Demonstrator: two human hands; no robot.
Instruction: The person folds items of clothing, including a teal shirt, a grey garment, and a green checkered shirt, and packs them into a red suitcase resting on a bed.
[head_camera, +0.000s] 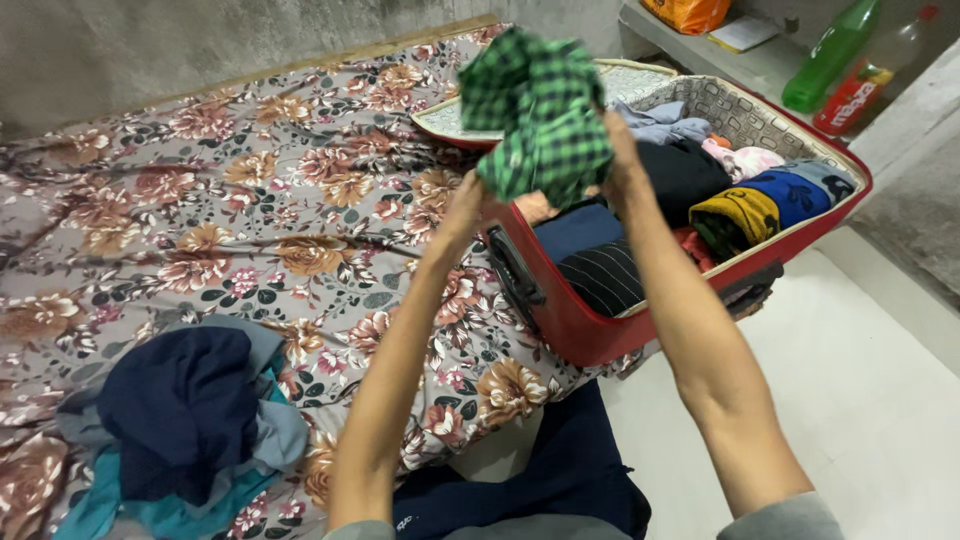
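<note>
A bed covered by a flower-printed sheet (250, 200) in grey, brown and pink fills the left and middle of the view, set against a bare grey wall at the far side; a pale floor lies to the right. On the far right a ledge carries a green plastic bottle (830, 55), a clear bottle with a red label (865, 90) and an orange bag (688, 14).

An open red suitcase (590, 330) sits on the bed's right edge, hard-sided with a patterned lining, packed with folded and rolled clothes: dark striped cloth, black, blue, yellow and pink pieces. On the near left of the sheet lies a soft heap of navy, grey and teal clothes (185, 430), crumpled and unfolded.

Both arms reach out over the suitcase's near-left corner, holding up a green-and-black checked shirt (540, 110), bunched and creased. The left hand (470, 205) grips its lower edge, and the right hand (622, 160) clasps its right side; the fingers of both seem curled tight into the cloth, though the fabric hides most of them.
</note>
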